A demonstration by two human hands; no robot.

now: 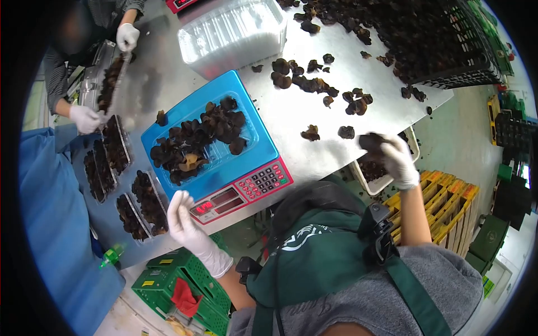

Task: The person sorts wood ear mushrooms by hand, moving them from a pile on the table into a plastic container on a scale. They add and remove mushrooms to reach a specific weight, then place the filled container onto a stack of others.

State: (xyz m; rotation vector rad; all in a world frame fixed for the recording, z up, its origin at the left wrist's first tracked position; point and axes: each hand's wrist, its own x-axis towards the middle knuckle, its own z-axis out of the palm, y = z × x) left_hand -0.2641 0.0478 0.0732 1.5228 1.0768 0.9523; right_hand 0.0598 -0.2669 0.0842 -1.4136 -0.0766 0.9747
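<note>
My right hand point(400, 163), in a white glove, grips a dark wood ear mushroom point(371, 142) past the table's right edge, above a white bin point(416, 147) holding more dark pieces. My left hand point(193, 235), also gloved, is open and holds nothing; it is beside the front left corner of a blue-topped scale point(235, 92). On the scale rests a clear plastic tray point(216, 150) partly filled with wood ear mushrooms point(193, 134). Red digits glow on the scale's display point(202, 208), too blurred to read surely.
Loose mushrooms point(314, 85) lie across the metal table point(274, 115), with a heap by a black crate point(476, 39). Stacked clear trays point(232, 36) stand behind the scale. Filled trays point(147, 204) sit left. A co-worker's gloved hands point(128, 37) hold another tray. Yellow pallets point(443, 204) stand right.
</note>
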